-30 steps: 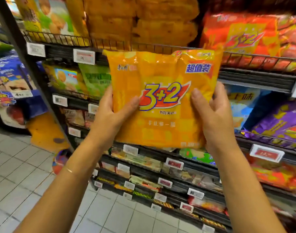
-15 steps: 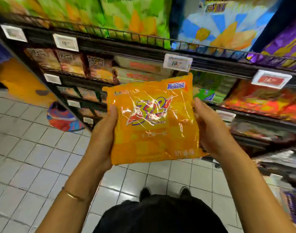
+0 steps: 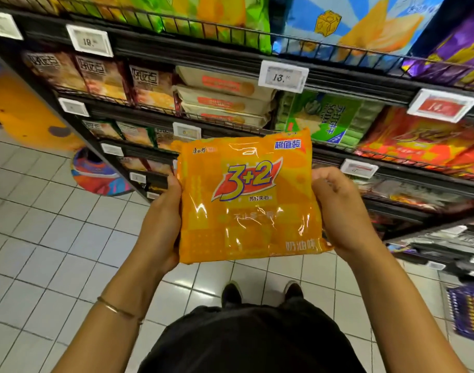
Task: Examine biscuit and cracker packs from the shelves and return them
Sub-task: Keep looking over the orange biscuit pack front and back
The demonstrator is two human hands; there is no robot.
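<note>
An orange "3+2" cracker pack [image 3: 246, 200] is held face up at waist height in front of the shelves. My left hand [image 3: 160, 224] grips its left edge, fingers behind and thumb at the side. On the opposite edge my right hand [image 3: 341, 211] does the same, fingers curled over the side. The pack's glossy front faces me with the logo upright. Both hands are clear of the shelf.
Black wire shelves [image 3: 203, 60] run from upper left to right, filled with brown packs [image 3: 101, 76], beige packs [image 3: 219, 95], green soda cracker packs [image 3: 330, 117] and red-orange packs [image 3: 419, 146]. White price tags [image 3: 283, 76] hang on the shelf edges. White tiled floor [image 3: 42, 238] lies to the left and below.
The pack came down from the upper shelf level to waist height, and my view tilted down to the lower shelves and floor. Both hands kept hold of it.
</note>
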